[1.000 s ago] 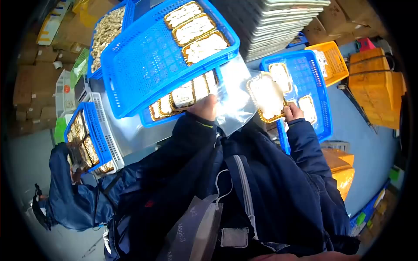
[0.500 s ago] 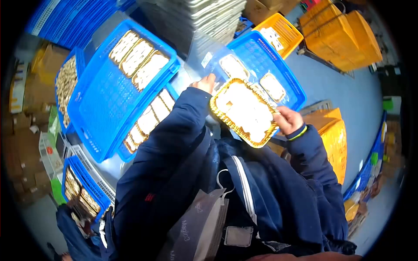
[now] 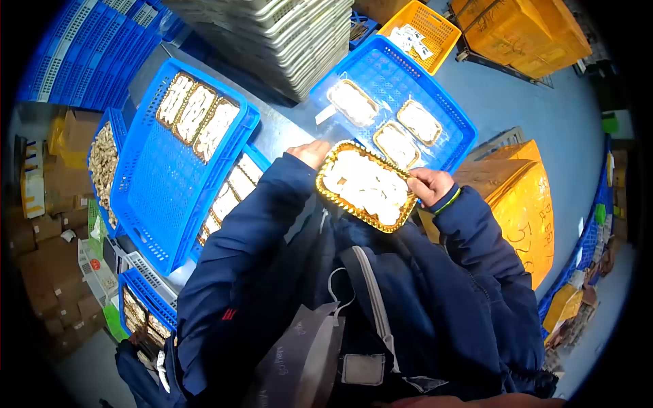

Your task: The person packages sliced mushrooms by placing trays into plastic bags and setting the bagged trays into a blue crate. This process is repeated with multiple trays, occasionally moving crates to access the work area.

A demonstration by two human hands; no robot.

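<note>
A gold-rimmed tray (image 3: 367,187) filled with white pieces is held in front of my chest, slightly tilted. My right hand (image 3: 433,185) pinches its right edge, thumb on top. My left hand (image 3: 309,154) is closed beside the tray's upper left corner; its fingertips are partly hidden. Clear plastic film with a white label (image 3: 326,114) shows just beyond that hand, faint against the background. Past the tray stands a blue crate (image 3: 457,129) holding three similar trays in clear wrapping, among them one wrapped tray (image 3: 396,145).
To the left, a blue crate (image 3: 146,204) with three filled gold trays rests on another crate of trays. Behind are stacked white trays (image 3: 292,47) and a yellow basket (image 3: 445,30). A yellow-wrapped box (image 3: 530,211) stands at right. Another person's sleeve (image 3: 132,374) shows lower left.
The held tray has shifted slightly left, still in my right hand. My left hand has come down and left, and the labelled film has dropped lower. A third wrapped tray is now visible in the right crate.
</note>
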